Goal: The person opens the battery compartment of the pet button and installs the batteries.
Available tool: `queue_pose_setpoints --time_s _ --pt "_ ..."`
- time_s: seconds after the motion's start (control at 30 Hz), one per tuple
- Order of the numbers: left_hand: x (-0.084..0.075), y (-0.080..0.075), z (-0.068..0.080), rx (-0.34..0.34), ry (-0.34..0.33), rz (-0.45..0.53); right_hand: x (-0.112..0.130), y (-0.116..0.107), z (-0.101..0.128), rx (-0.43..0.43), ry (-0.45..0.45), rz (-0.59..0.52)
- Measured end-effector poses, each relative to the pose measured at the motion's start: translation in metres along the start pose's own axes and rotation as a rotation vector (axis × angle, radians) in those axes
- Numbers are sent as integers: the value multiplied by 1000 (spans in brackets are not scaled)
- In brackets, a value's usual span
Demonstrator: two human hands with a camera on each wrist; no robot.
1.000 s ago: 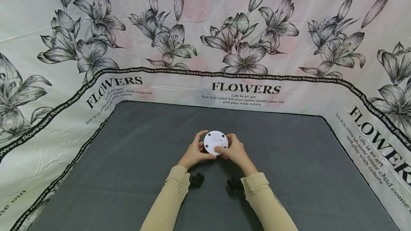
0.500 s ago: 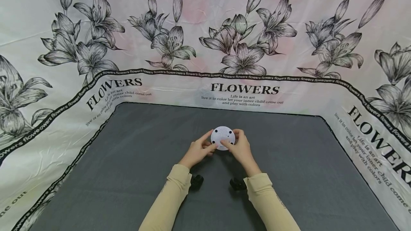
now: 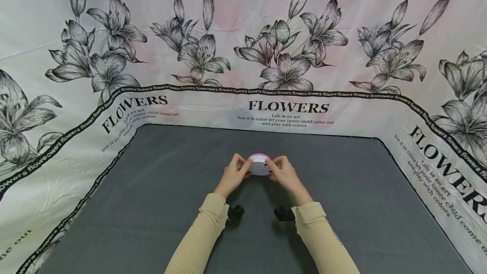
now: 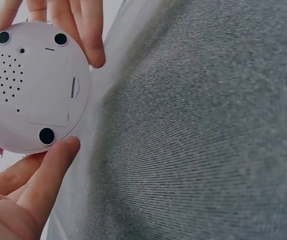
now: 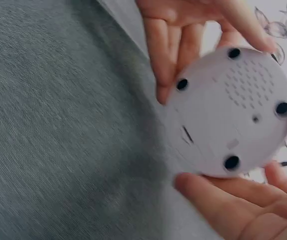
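A round white electronic device [image 3: 260, 167] is held up between both hands above the grey cloth. Its underside, in the left wrist view, has small black feet, a patch of speaker holes and a battery cover [image 4: 49, 102]. Pink shows along its upper edge in the head view; the rest of the top is hidden. My left hand [image 3: 230, 177] grips its left edge between thumb and fingers. On the opposite edge, my right hand [image 3: 288, 178] pinches it the same way. The right wrist view shows the underside slightly blurred.
Dark grey cloth [image 3: 171, 189] covers the table. Behind and at the sides rises a white flower-printed sheet [image 3: 213, 105] with a black lettered border. A black wrist piece [image 3: 236, 212] sits by the left cuff, another black piece [image 3: 284, 213] by the right.
Both hands have tilted the device, so its rim and pink edge now show where the underside faced the head camera. The right thumb has moved from the underside to the edge.
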State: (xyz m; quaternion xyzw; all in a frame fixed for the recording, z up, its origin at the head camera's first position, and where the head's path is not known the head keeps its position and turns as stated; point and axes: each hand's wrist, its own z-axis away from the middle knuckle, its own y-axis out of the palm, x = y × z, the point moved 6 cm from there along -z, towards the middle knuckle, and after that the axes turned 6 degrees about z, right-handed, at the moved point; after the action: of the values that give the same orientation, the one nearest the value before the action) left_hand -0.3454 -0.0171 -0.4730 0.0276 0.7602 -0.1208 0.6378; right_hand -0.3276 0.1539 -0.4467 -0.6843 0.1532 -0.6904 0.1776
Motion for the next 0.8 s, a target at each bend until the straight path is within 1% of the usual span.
queue_pose_setpoints --time_s 0.1,0.17,0.33,0.43,0.5,0.63,0.73,0.8 --pt "0 0 0 15 -2 31 -2 0 -1 88 12 0" --pt "0 -1 0 15 -2 24 -2 -2 -1 130 -2 4" --pt "-2 -5 -1 18 -21 28 -2 -5 0 190 -52 -28" --pt "-3 -5 -1 44 -28 38 -3 -5 0 212 -79 -32" --pt "-4 -2 -1 76 -14 24 -4 -4 0 218 -114 -23" --pt "-3 4 -2 123 42 -22 -8 -2 -2 213 -170 5" --pt "1 6 -2 125 68 -49 -12 0 -4 176 -193 93" --pt "4 6 -2 118 66 -64 -14 2 -5 144 -204 169"
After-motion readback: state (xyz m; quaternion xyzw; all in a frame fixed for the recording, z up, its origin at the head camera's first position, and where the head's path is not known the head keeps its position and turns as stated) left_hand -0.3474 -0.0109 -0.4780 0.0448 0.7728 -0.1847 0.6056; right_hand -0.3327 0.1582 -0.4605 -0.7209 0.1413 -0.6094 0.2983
